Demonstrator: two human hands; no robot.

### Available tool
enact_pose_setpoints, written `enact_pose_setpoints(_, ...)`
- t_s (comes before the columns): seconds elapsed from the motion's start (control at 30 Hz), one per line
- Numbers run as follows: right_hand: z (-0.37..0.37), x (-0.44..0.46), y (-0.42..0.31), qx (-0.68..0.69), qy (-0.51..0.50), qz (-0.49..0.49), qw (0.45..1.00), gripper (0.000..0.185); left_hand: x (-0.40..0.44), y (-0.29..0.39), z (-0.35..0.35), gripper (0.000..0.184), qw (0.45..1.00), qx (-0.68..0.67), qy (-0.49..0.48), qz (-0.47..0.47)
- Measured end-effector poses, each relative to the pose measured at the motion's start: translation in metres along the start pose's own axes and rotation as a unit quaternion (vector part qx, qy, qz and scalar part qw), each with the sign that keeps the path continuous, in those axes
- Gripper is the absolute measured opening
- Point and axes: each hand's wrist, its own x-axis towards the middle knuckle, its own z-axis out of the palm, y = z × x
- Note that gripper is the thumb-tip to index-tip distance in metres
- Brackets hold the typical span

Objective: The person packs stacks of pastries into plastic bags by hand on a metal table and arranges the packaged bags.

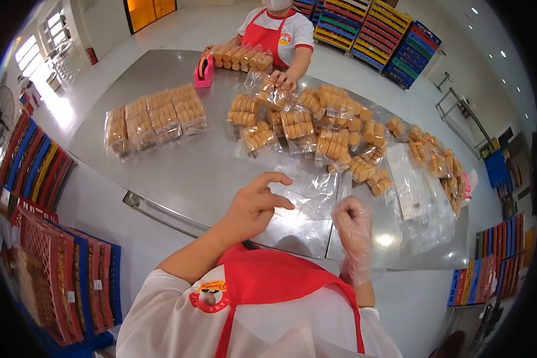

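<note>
Over the near edge of the steel table (173, 173), my bare left hand (261, 204) has its thumb and fingers apart, with nothing between them. My right hand (353, 230), in a clear plastic glove, is curled closed; what it holds, if anything, is hidden. Clear empty bags (310, 188) lie flat just beyond and between my hands. Farther back is a heap of bagged round biscuits (334, 143). Several filled packs (155, 116) stand in a row at the left. A stack of flat clear bags (409, 179) lies to the right.
Across the table a co-worker in a red apron (268, 36) has a hand on a biscuit pack. A pink tape dispenser (203, 73) stands near a row of packs (238, 58). More biscuits (441, 161) lie at the right. Stacked crates (65, 274) flank the table.
</note>
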Motion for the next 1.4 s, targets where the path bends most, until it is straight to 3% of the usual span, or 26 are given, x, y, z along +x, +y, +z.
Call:
enact_pose_setpoints(0.1, -0.001, -0.004, -0.007, -0.019, -0.073, 0.009, 0.997, 0.011, 0.006, -0.013, -0.025, 0.043, 0.998, -0.068, 0.009, -0.007)
enact_pose_setpoints(0.2, 0.018, -0.012, -0.022, -0.039, -0.072, -0.022, 0.996, 0.01, 0.012, -0.013, -0.052, 0.041, 0.994, 0.003, -0.104, 0.037)
enact_pose_setpoints(0.3, 0.041, -0.019, -0.039, -0.121, -0.098, -0.085, 0.984, 0.008, 0.02, -0.004, -0.055, 0.046, 0.983, 0.137, -0.092, 0.074)
enact_pose_setpoints(0.4, 0.055, -0.023, -0.061, -0.241, -0.122, -0.116, 0.956, 0.006, 0.023, 0.022, -0.062, 0.059, 0.981, 0.071, -0.148, -0.1)
enact_pose_setpoints(0.43, 0.061, -0.024, -0.066, -0.269, -0.124, -0.128, 0.947, 0.006, 0.024, 0.02, -0.063, 0.062, 0.984, 0.072, -0.151, -0.067)
enact_pose_setpoints(0.47, 0.068, -0.022, -0.067, -0.325, -0.04, -0.228, 0.917, 0.005, 0.024, 0.016, -0.065, 0.064, 0.985, 0.072, -0.154, -0.034)
enact_pose_setpoints(0.53, 0.082, -0.014, -0.067, -0.417, 0.125, -0.415, 0.799, 0.009, 0.029, 0.015, -0.068, 0.067, 0.982, 0.088, -0.168, 0.012)
enact_pose_setpoints(0.63, 0.083, -0.015, -0.089, -0.436, -0.008, -0.58, 0.688, 0.024, 0.039, 0.025, -0.071, 0.067, 0.971, 0.122, -0.198, 0.054)
enact_pose_setpoints(0.67, 0.086, -0.017, -0.098, -0.39, -0.137, -0.527, 0.743, 0.036, 0.042, 0.03, -0.07, 0.066, 0.968, 0.127, -0.205, 0.071)
enact_pose_setpoints(0.77, 0.088, -0.019, -0.119, -0.567, -0.211, -0.381, 0.699, 0.031, 0.054, 0.043, -0.077, 0.064, 0.961, 0.118, -0.221, 0.116)
enact_pose_setpoints(0.8, 0.08, -0.018, -0.104, -0.7, -0.13, -0.464, 0.528, 0.032, 0.059, 0.048, -0.079, 0.063, 0.96, 0.11, -0.224, 0.131)
enact_pose_setpoints(0.9, 0.076, 0.024, -0.096, -0.492, -0.317, -0.361, 0.726, 0.039, 0.068, 0.065, -0.061, 0.057, 0.924, 0.229, -0.277, 0.133)
enact_pose_setpoints(1.0, 0.104, 0.049, -0.064, -0.487, -0.232, -0.271, 0.797, 0.036, 0.076, 0.067, -0.035, 0.052, 0.882, 0.252, -0.387, 0.09)
enact_pose_setpoints(1.07, 0.127, 0.062, -0.042, -0.478, -0.171, -0.208, 0.836, 0.035, 0.062, 0.055, -0.006, 0.051, 0.879, 0.224, -0.406, 0.109)
enact_pose_setpoints(1.2, 0.14, 0.063, -0.022, -0.469, -0.121, -0.122, 0.866, 0.039, 0.041, 0.057, 0.013, 0.055, 0.838, 0.209, -0.489, 0.123)
enact_pose_setpoints(1.3, 0.141, 0.058, -0.007, -0.466, -0.106, -0.07, 0.876, 0.044, 0.045, 0.041, -0.024, 0.05, 0.94, 0.001, -0.331, 0.081)
enact_pose_setpoints(1.33, 0.132, 0.056, 0.004, -0.421, -0.129, -0.112, 0.891, 0.044, 0.043, 0.018, -0.038, 0.045, 0.985, 0.024, -0.12, 0.119)
enact_pose_setpoints(1.37, 0.117, 0.052, 0.019, -0.373, -0.149, -0.153, 0.903, 0.045, 0.057, 0.027, -0.071, 0.039, 0.995, -0.011, -0.081, -0.06)
enact_pose_setpoints(1.4, 0.109, 0.048, 0.028, -0.322, -0.166, -0.193, 0.912, 0.046, 0.059, -0.028, -0.076, 0.039, 0.969, 0.215, 0.097, 0.074)
